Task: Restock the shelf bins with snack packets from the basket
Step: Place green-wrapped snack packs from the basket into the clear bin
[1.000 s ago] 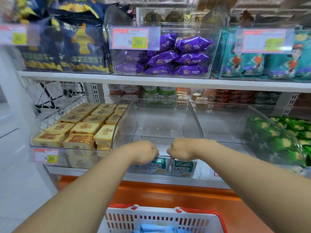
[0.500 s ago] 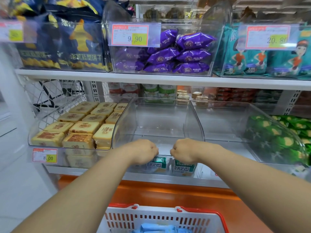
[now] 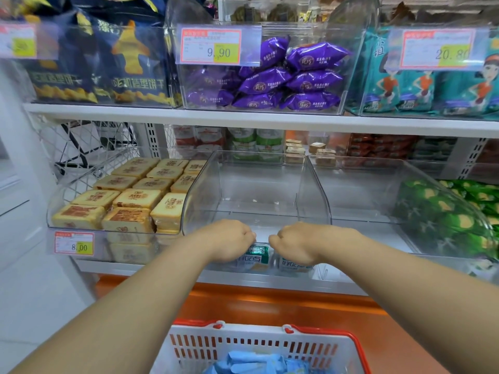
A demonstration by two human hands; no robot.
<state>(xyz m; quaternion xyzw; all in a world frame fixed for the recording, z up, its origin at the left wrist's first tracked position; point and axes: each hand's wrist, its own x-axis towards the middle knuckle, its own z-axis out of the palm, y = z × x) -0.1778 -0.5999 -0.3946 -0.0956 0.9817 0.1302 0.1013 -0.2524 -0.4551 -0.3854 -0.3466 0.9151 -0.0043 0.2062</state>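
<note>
Snack packets (image 3: 251,363) in blue wrappers lie in the white basket (image 3: 270,344) with the red rim, which sits straight below the middle bin (image 3: 256,184). The middle bin is see-through, and most of its floor is bare. At its front wall stand two green-and-white packets (image 3: 256,256), side by side.

The left hand (image 3: 226,242) is at the front edge of the middle bin, on top of the left one of those two packets. The right hand (image 3: 295,245) is just beside it, over the right one. Both hands have their fingers curled down. The fingertips are hidden behind the backs of the hands, so I cannot tell if they really hold the packets or only touch them. The two hands are close together but do not touch.

Left of the middle bin is a bin full of yellow cakes (image 3: 129,201), with a price tag (image 3: 74,243) that says 8.00. Right of the middle bin is another see-through bin, and past it lie green packets (image 3: 445,220). Above the middle bin, one shelf up, are purple packets (image 3: 283,76). An orange ledge (image 3: 270,300) runs between the middle bin and the basket.
</note>
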